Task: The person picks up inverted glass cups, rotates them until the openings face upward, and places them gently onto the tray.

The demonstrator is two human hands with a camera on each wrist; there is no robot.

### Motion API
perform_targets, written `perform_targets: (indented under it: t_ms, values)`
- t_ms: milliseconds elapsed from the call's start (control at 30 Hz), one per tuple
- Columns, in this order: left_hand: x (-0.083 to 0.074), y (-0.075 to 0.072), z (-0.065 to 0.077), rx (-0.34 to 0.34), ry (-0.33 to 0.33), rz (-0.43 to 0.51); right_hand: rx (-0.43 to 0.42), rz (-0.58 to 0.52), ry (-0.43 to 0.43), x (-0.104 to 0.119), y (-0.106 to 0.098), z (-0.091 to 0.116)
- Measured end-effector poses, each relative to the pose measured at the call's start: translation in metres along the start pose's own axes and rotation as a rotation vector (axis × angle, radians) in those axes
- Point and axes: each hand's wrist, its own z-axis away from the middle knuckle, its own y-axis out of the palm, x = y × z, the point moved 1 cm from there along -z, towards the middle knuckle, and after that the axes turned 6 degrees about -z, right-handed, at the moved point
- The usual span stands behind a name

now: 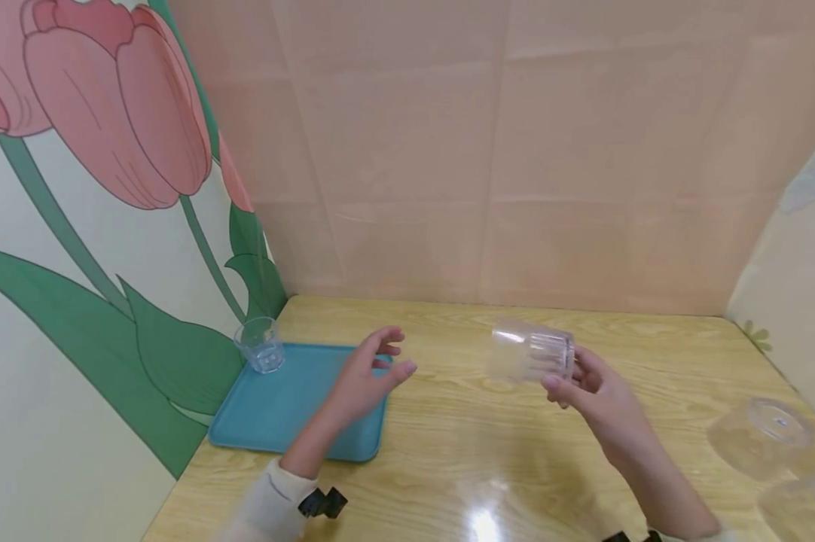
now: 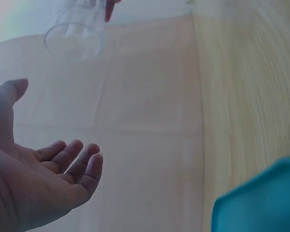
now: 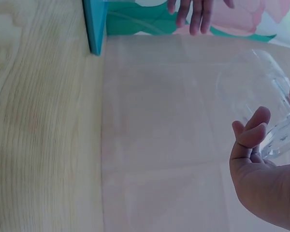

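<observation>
My right hand (image 1: pixel 600 399) grips a clear plastic cup (image 1: pixel 532 352) by its base end, above the table. The cup lies tilted on its side, its mouth facing left. In the right wrist view, fingers and thumb hold the same cup (image 3: pixel 258 92) near its thick bottom. My left hand (image 1: pixel 363 380) hovers over the right part of a blue tray (image 1: pixel 279 406), holding nothing, its fingers loosely bent and thumb apart. A gap separates it from the held cup. Another clear cup (image 1: pixel 261 346) stands upright at the tray's far left corner.
Two more clear cups sit at the right edge of the wooden table (image 1: pixel 448 452): one upside-down cup (image 1: pixel 763 440) and a partly cut-off cup (image 1: pixel 804 508). A tulip-painted wall (image 1: pixel 109 248) borders the left, a pinkish cloth (image 1: pixel 489 165) the back.
</observation>
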Motion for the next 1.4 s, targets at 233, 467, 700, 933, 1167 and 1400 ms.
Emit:
perform_targets:
  t_ms: [233,467,700,933,1167,1400]
  values:
    - [-0.008,0.016,0.003,0.104,0.073,0.047,0.013,-0.097,-0.001,-0.001,0.016,-0.005]
    - [-0.015,0.029,0.002,0.141,0.089,0.059,0.046,-0.118,0.006,-0.002,0.031,-0.009]
    - [-0.018,0.038,0.0,0.174,0.071,0.078,0.046,-0.122,-0.005,-0.001,0.041,-0.01]
    - [-0.023,0.042,-0.001,0.207,0.059,0.108,0.069,-0.122,0.002,-0.002,0.048,-0.012]
    - [-0.027,0.046,0.001,0.235,0.017,0.138,0.131,-0.135,-0.029,-0.004,0.053,-0.012]
    - [-0.032,0.046,0.001,0.232,0.019,0.212,0.132,-0.126,-0.016,-0.002,0.058,-0.012]
